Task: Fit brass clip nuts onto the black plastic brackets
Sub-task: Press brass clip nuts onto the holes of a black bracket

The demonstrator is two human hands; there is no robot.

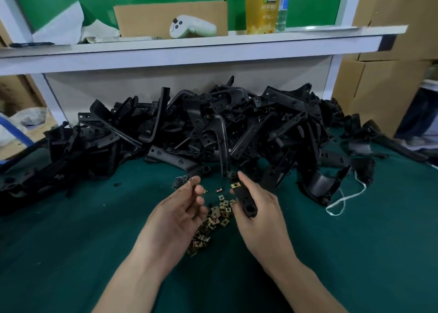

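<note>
While the right hand (256, 208) grips a black plastic bracket (246, 201) above the middle of the counter (83, 241), a brass clip nut (235, 185) sits on the bracket's upper end. The left hand (180, 208) is just beside it, fingertips pinching a second clip nut (192, 182), the other fingers loosely curled. Between and beneath the two hands a loose scatter of clip nuts (213, 220) lies on the green cloth, trailing toward the near edge. Behind them a big heap of black brackets (213, 127) spreads along the far edge, from the left side across to the right. A white cord (343, 199) lies looped toward the right edge, beside the heap. Above the far edge runs a white shelf (189, 46) carrying a white controller (192, 29), a cardboard box (170, 16) and a yellow bottle (260, 7).
</note>
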